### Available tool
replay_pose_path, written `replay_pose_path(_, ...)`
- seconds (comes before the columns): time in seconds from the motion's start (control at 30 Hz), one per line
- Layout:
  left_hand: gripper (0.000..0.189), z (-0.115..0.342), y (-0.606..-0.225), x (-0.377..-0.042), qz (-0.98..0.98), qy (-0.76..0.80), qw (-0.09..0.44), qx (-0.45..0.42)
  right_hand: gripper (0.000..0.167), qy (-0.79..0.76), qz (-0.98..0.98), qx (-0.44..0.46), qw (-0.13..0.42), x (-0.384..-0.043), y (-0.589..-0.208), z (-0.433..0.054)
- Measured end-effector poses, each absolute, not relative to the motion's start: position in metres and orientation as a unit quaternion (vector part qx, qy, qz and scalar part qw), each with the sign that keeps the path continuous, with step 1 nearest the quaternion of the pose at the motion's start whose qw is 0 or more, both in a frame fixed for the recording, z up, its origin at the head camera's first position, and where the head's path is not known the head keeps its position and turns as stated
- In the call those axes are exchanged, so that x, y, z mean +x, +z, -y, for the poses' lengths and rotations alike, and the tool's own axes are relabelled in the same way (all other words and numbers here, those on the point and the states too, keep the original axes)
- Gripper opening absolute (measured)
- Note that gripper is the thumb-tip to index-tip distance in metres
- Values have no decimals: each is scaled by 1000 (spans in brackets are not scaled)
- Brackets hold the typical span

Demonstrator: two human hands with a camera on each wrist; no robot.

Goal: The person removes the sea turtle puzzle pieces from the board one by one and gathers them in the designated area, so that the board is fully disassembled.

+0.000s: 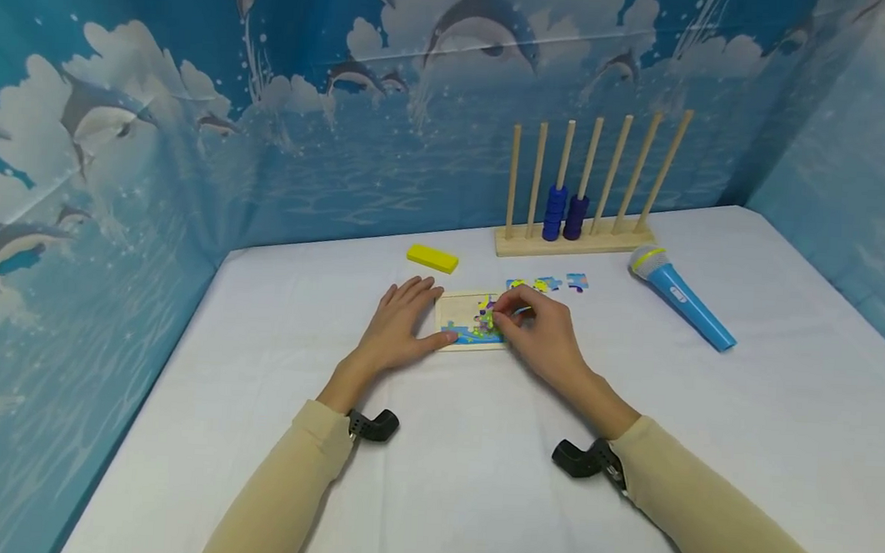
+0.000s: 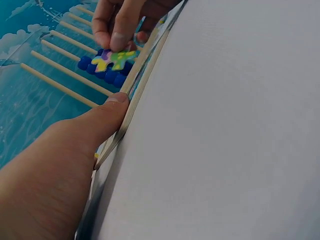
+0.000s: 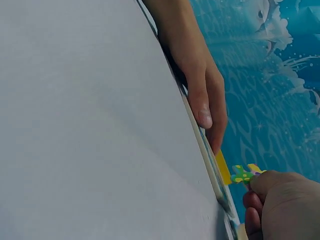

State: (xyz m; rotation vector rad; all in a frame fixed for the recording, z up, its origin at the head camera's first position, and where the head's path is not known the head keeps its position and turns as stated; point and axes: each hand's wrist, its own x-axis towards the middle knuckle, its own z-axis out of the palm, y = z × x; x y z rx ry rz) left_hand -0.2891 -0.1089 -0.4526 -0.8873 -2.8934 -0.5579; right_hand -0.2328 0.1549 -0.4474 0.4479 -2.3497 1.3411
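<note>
A small wooden puzzle tray (image 1: 456,295) lies on the white table, with joined jigsaw pieces (image 1: 471,338) along its lower part and bare wood at upper left. Against the tray's left side rests my left hand (image 1: 398,324), fingers extended toward the top corner and thumb on the near edge. My right hand (image 1: 548,336) pinches a colourful jigsaw piece (image 2: 115,61) between thumb and fingers. In the left wrist view this piece is raised above the tray, tilted, its green, yellow and purple face showing. Part of the tray's right side is hidden behind the right hand.
Loose jigsaw pieces (image 1: 577,281) lie just beyond the tray. A yellow block (image 1: 432,258) sits behind the left hand. Farther back stands a wooden peg rack (image 1: 542,247) with blue and purple beads. At right lies a blue toy microphone (image 1: 689,304).
</note>
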Motion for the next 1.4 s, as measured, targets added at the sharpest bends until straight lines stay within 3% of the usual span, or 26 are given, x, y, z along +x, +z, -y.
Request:
replay_pose_path(0.43, 86, 111, -453, -288, 936, -190, 32, -294, 11, 435, 871, 73, 218, -228, -450, -218)
replay_pose_path(1.0, 86, 110, -448, -285, 941, -183, 18, -286, 9, 377, 894, 51, 238, -229, -453, -213)
replay_pose_path(1.23, 86, 110, -448, -284, 940, -184, 20, -288, 10, 385, 883, 77, 259, -229, -454, -213)
replay_pose_path(1.4, 86, 110, -449, -284, 939, -187, 21, -287, 14, 401, 877, 110, 242, -230, -453, -204)
